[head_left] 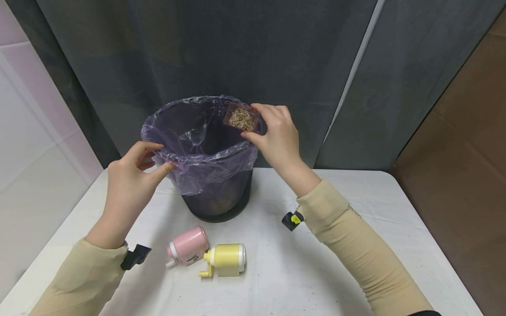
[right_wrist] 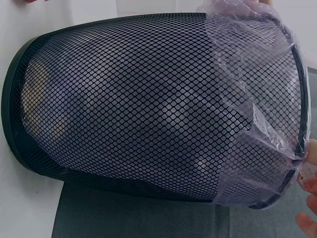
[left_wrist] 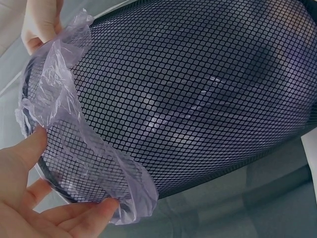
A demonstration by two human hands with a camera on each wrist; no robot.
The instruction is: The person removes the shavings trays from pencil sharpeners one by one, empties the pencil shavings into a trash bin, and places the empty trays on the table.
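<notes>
A black mesh trash bin (head_left: 215,206) stands on the table, lined with a purple plastic bag (head_left: 197,173) folded over its rim. My left hand (head_left: 132,177) grips the lined rim at the near left, thumb (left_wrist: 96,218) and fingers on either side of it. Across the bin, my right hand (head_left: 278,134) pinches a small clear reddish shavings tray (head_left: 228,115) between thumb and fingers. Pencil shavings (head_left: 241,119) lie in the tray, which tilts over the right part of the bin's opening. The right wrist view shows only the fingertips (right_wrist: 309,225) beside the rim.
In front of the bin, a pink pencil sharpener (head_left: 190,245) and a yellow crank sharpener (head_left: 228,258) lie close together on the white table (head_left: 284,272). A dark grey curtain (head_left: 300,52) hangs right behind the bin, and a brown panel (head_left: 458,140) borders the right.
</notes>
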